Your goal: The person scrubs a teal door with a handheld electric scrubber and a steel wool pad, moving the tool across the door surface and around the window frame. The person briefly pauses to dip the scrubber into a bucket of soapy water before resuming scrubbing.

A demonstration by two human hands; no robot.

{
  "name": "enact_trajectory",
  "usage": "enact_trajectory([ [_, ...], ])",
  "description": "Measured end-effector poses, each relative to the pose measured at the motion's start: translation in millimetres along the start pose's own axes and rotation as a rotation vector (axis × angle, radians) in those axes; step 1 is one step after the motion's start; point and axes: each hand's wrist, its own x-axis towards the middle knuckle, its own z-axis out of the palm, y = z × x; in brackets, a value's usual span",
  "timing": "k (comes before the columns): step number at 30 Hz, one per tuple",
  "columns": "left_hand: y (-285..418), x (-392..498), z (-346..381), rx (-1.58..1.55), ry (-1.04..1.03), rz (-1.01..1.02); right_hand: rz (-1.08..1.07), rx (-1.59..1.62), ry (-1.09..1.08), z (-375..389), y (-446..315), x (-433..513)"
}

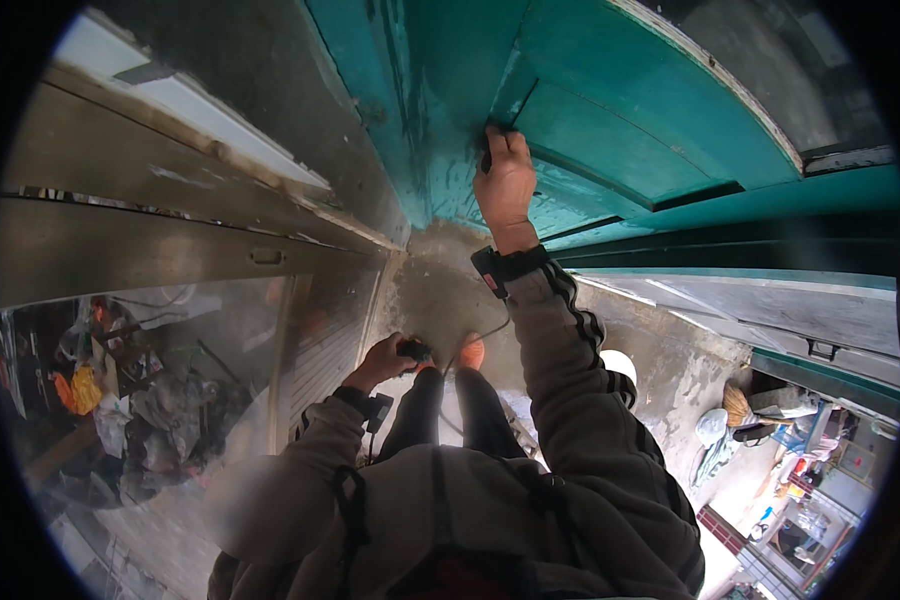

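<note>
My right hand (505,180) is raised against a teal-painted panelled door (600,142), its fingers curled at the edge of a recessed panel near a corner; a dark thing shows by the fingers, too hidden to name. Low at my left side, my left hand (390,361) grips a small dark object (414,350) whose kind I cannot make out. Dark bands with small boxes sit on both wrists, and a thin cable hangs by the right one.
A metal-framed glass door (150,262) stands at the left, with bags and clutter seen through or in its glass. Bare concrete floor (457,277) lies under my feet. At the lower right are a broom (736,405), a brick-red edging and mixed household things.
</note>
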Motion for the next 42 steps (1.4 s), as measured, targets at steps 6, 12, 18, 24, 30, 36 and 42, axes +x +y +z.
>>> enact_trajectory([
  [6,-7.2,5.2,-5.3,-0.018,-0.002,0.023,0.007,-0.157,-0.111,-2.1,28.6,-25.1],
  [12,-1.9,7.9,-5.7,0.004,-0.009,0.005,0.141,0.05,-0.037,-37.0,58.1,-27.2],
  [18,9.8,15.5,3.2,0.035,-0.043,0.027,0.033,0.006,0.02,-52.3,54.7,-19.4],
  [24,17.5,18.9,5.7,0.044,-0.024,0.054,-0.035,-0.185,-0.086,-41.8,63.7,-16.3],
  [30,3.9,27.9,10.2,0.023,-0.031,0.027,-0.042,-0.28,-0.148,-64.9,83.3,-21.7],
  [36,-7.3,35.2,17.8,0.038,-0.027,0.017,-0.023,-0.377,-0.241,-99.8,106.8,-27.8],
  [42,-22.8,44.8,21.6,-0.012,-0.042,0.05,0.056,-0.541,-0.264,-146.4,150.2,-39.9],
])
